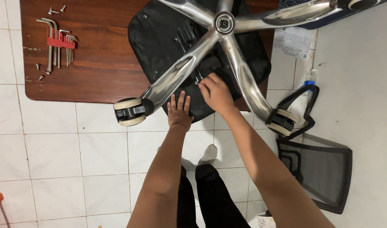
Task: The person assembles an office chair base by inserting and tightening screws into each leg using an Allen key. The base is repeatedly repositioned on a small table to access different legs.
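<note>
An office chair seat lies upside down on a brown wooden table, its chrome star base pointing up at me. My left hand rests flat, fingers apart, on the near edge of the black seat underside, just right of a white caster. My right hand is closed around a small metal tool or screw between two chrome legs; what it grips is mostly hidden by the fingers.
A red holder of hex keys and loose screws lie on the table's left side. A black mesh backrest and an armrest lean on the tiled floor at the right. My legs stand below.
</note>
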